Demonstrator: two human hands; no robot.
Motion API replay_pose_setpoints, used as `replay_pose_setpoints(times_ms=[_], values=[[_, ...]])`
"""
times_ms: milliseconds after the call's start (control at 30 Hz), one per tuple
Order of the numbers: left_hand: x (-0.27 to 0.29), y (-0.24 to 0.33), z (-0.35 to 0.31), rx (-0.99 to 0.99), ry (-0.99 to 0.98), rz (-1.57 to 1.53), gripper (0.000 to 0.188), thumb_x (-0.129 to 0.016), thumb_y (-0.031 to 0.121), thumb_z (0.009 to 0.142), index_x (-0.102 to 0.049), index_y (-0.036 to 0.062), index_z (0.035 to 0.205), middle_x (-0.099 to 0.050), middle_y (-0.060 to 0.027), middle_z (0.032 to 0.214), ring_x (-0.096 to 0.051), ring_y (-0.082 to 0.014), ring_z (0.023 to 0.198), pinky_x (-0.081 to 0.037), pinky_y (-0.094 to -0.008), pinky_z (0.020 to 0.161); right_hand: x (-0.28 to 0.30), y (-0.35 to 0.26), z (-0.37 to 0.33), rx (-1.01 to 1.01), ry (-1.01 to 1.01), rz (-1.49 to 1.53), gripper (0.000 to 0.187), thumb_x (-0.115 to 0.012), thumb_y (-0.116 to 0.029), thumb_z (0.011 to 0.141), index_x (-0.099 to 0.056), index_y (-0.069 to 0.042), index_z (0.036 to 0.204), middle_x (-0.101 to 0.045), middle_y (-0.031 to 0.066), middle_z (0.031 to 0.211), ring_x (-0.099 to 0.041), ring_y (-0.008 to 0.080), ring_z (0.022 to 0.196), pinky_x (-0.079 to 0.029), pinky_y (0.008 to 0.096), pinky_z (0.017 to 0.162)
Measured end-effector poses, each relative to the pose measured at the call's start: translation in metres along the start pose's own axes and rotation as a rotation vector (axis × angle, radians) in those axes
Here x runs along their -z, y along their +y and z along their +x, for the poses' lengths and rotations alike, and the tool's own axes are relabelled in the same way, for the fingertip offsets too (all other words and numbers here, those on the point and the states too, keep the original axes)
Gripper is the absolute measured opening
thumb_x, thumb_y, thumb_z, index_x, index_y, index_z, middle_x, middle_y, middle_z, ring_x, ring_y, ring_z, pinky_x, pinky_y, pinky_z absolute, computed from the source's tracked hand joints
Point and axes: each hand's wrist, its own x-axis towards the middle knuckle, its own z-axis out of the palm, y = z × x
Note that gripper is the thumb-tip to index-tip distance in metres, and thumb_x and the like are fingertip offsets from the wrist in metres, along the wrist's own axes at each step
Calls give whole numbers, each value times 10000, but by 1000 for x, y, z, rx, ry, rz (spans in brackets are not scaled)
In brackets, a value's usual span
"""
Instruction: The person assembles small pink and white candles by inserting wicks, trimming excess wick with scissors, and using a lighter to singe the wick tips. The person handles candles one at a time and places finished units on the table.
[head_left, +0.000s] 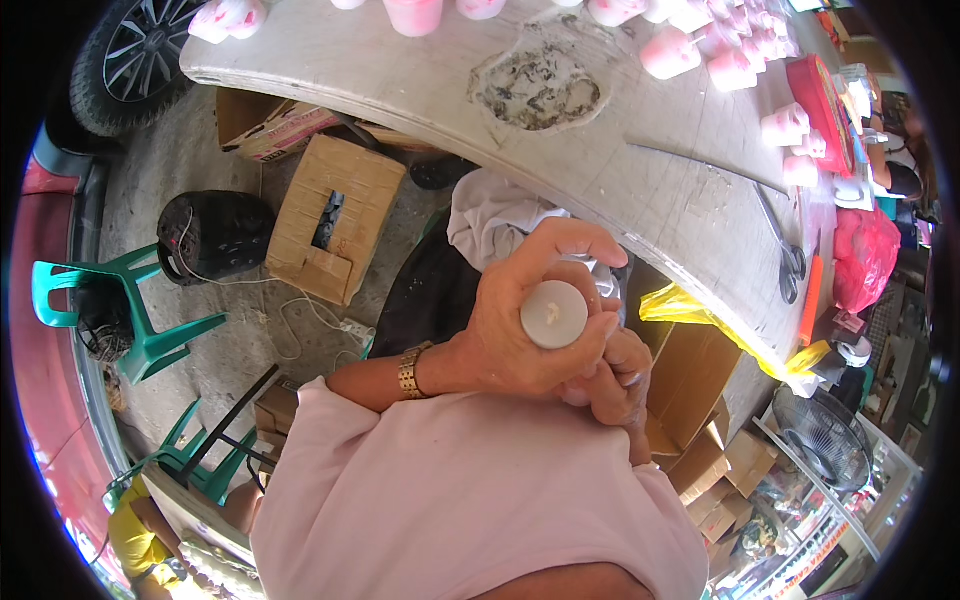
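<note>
Nearest is the pale shirt (pixel 480 490), and just beyond it both bare hands meet over the lap. The left hand (pixel 505 325), wearing a gold-toned watch (pixel 411 372) at its wrist, wraps a white round piece (pixel 554 314), apparently a candle: the index finger arches beyond the far side, the thumb lies along the near side, and the flat face with a small wick-like spot points up at the camera. The right hand (pixel 622 375) is bunched just under and to the right of it, fingers curled; whether it pinches the lower end or only rests against the left hand, I cannot tell.

To do this well, I would keep the left grip snug but light, since a soft, smooth surface could mark or slip, hold the face level, and let the right fingers work below without twisting the piece. Keeping the hands over the lap seems wise, as a drop would probably land on the crumpled pale cloth (pixel 490 215).

Past the hands, yellow plastic (pixel 690 308) hangs at the edge of the worn table (pixel 380 75). On the tabletop lie black-handled scissors (pixel 790 270), a thin rod (pixel 690 157) and a rough crusted patch (pixel 540 85); farther off stand clusters of pink-and-white cups (pixel 670 52), with a dark fan (pixel 822 438) away to the right
</note>
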Motion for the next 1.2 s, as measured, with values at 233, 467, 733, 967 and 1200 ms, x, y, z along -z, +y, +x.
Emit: replay_pose_setpoints(times_ms=[233,467,733,967,1200], values=[[10,-5,5,-211,-50,280,383,-670,29,778,-527,40,1133,-615,-56,661,-605,-134,607,-508,-269,659,7,-3,7,-162,-118,74,164,-542,-133,900,-643,-4,889,-629,70,847,-579,159,701,-449,300,640],[19,15,9,-361,25,-94,471,-704,63,810,-446,28,1201,-585,-31,660,-543,-108,598,-555,-303,718,10,54,-1,21,293,-222,158,-634,-140,848,-650,-12,939,-627,163,1056,-598,288,985,-480,344,812],[38,7,11,84,48,725,419,-752,108,744,-612,41,1133,-657,-96,750,-619,-171,611,-510,-285,638,35,92,-18,7,481,-947,106,-636,-26,795,-609,-29,897,-626,121,949,-588,332,898,-459,424,769],[41,-57,28,239,-258,1410,509,-727,144,727,-614,130,1223,-691,-168,984,-670,-352,770,-540,-417,677,31,72,-13,23,367,-587,41,-585,-23,853,-565,-10,885,-616,137,828,-575,341,749,-454,373,694],[48,-50,8,65,-476,1329,468,-698,78,725,-644,131,1187,-692,-138,946,-672,-331,815,-541,-369,715,35,55,-24,-74,546,-395,147,-523,-126,976,-540,-4,896,-489,77,705,-442,149,616,-402,262,581]])
